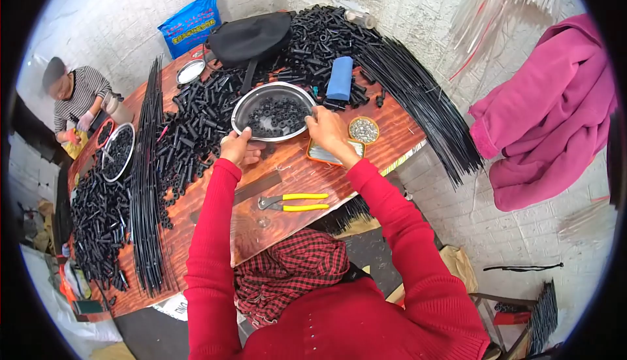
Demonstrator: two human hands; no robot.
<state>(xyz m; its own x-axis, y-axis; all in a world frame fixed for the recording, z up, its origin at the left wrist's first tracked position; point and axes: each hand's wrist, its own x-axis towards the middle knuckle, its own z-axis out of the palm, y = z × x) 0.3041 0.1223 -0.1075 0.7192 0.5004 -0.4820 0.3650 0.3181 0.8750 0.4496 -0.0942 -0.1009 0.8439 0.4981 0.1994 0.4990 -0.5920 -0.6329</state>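
Observation:
Between my hands is a round steel bowl [236, 110], with small black ring-like parts [277, 116] spread over its bottom. My left hand [241, 148] grips its near left rim, thumb on top and fingers below. On the right side of the rim, my right hand [328, 128] is closed, its fingers partly hidden. Under my right wrist lies an orange-rimmed tray [316, 153] of thin pale pieces. Beside it is a small round container [364, 129] of tiny silvery parts. Yellow-handled pliers [294, 202] lie on the wooden table nearer to me.
Heaps of black tubular parts [196, 118] cover the table's left and back. Bundles of long black rods lie at left [147, 184] and right [424, 92]. A blue block [339, 78] stands behind the bowl. Another person [81, 99] works at far left by a second bowl [118, 153].

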